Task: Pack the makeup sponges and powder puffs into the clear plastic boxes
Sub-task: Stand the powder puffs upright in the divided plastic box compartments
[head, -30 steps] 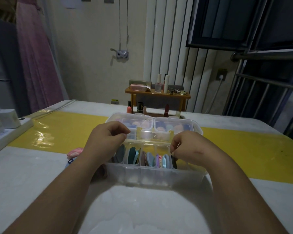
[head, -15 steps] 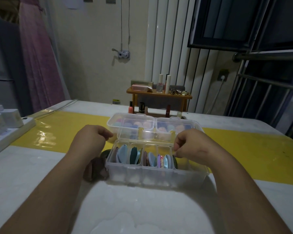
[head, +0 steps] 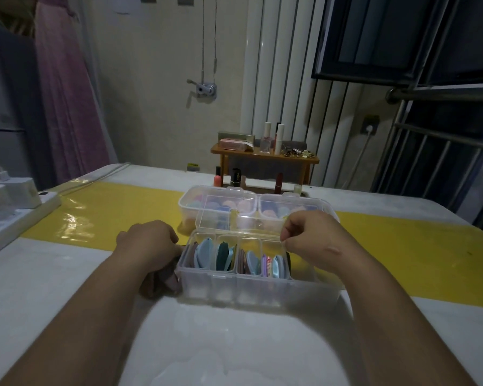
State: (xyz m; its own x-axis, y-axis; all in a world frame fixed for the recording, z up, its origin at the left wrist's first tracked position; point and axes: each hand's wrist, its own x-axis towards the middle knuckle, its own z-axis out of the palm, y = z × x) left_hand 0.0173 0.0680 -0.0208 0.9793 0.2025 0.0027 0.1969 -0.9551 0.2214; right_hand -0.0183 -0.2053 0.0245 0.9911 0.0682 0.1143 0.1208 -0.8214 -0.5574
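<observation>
The left hand (head: 148, 246) has gone from the lid (head: 218, 218) to loose puffs (head: 165, 278), grip hidden; right hand (head: 315, 238) fingers still pinch the lid, so packing continues.

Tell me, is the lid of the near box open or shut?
Open. The clear lid stands raised behind the near box, the right hand pinches its edge, and the puffs show uncovered.

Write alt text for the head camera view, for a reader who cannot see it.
A right hand pinches the raised lid of a clear divided box holding upright powder puffs; the left hand covers brownish puffs beside its left end. A second clear box of sponges sits behind it on a white-and-yellow table.
</observation>
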